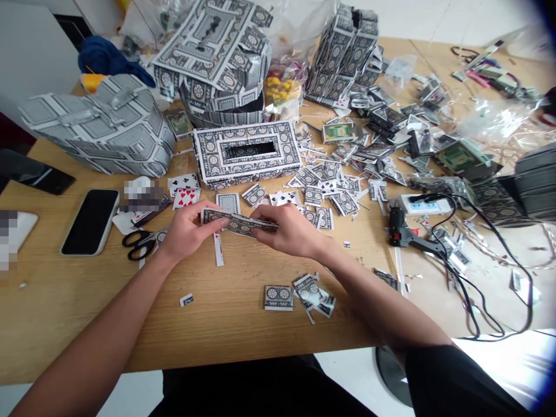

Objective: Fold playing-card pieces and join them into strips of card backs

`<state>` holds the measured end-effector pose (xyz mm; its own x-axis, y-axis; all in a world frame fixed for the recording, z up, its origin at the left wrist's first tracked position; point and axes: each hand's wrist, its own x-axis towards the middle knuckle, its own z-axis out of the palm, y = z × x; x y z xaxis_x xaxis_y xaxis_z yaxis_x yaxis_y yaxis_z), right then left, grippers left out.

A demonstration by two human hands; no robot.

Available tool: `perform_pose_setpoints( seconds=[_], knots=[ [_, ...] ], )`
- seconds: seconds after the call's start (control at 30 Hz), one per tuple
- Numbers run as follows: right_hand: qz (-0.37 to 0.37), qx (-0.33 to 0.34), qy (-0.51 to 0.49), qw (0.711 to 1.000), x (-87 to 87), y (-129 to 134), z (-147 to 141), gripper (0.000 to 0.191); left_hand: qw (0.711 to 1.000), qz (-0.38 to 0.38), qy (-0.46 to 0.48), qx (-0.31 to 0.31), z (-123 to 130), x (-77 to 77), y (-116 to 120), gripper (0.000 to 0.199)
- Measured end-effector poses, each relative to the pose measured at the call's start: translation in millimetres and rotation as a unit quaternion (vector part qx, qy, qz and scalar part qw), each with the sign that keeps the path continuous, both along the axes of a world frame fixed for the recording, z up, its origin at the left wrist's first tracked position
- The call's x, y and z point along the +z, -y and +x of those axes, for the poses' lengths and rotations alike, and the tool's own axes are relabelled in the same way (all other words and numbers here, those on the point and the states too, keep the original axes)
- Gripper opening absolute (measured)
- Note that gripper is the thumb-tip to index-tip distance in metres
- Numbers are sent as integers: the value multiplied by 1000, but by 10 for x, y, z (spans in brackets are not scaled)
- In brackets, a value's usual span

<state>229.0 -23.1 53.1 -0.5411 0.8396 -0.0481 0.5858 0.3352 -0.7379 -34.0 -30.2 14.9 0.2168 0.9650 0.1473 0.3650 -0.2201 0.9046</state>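
L + R fingers (224,222) pinched shut on card strip (237,224) over cluttered wood tbl (174,324), pale flr (343,376) below.

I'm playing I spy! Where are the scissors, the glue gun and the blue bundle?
Scissors (150,236), head view, black handle.
Glue gun (407,236), head view, black body.
Blue bundle (106,61), head view, its middle.

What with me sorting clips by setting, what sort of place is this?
Probably a craft workspace: a black glue gun, black-handled scissors and a rectangular slotted box of grey patterned playing cards share the brown wooden table.
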Motion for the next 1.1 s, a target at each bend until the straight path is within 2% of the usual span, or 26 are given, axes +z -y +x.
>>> perform_pose_setpoints(
  seconds=[0.13, 0.4, 0.57, 0.93, 1.1],
  knots=[
    [-25, 11, -29, 999, 27, -15, 6, 20, 999, -45, 14, -16, -16, -14, -14, 21],
    [-78, 30, -75, 994, -32, -116, 67, 16, 998, -64, 4, -25, -38, 22, -9, 25],
    [-112, 27, -100, 988, -106, -137, 86, 17, 997, -65, -10, -31, -44, 58, 2, 25],
    [-121, 14, -106, 987, -69, -169, 119, 14, 999, -28, -16, -7, -73, 169, -22, 20],
    [-151, 13, -128, 980, -112, -176, 116, 16, 999, -48, -6, -6, -72, 169, -30, 17]
  ],
)
